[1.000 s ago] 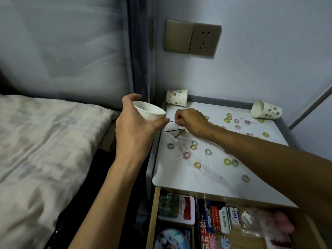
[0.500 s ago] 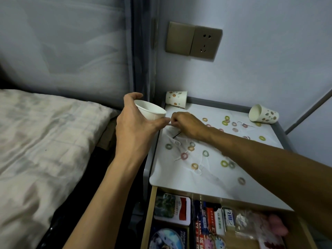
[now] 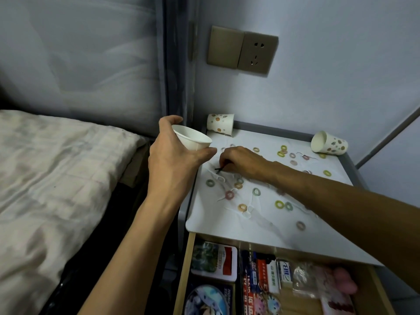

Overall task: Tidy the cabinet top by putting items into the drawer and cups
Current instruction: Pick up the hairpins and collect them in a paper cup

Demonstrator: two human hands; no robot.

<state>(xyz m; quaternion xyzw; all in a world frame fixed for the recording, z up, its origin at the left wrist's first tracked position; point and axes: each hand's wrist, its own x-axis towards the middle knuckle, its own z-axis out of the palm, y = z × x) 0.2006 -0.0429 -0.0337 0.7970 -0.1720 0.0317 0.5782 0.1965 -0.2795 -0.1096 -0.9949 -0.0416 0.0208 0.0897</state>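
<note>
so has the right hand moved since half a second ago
Yes: the right hand has come slightly forward, away from the upside-down cup at the back corner, onto the black pins.

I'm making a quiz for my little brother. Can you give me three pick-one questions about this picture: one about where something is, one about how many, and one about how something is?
1. Where is the tipped-over cup?
A. at the back right corner of the cabinet top
B. on the floor
C. on the bed

2. How many paper cups can you see?
A. one
B. three
C. five

3. The drawer is:
A. shut
B. taped closed
C. pulled open

Answers:
1 A: it lies on its side by the back right rim.
2 B: there's the tipped-over cup, the white cup in the left hand and the back-left cup.
3 C: you can see the things inside it.
</note>
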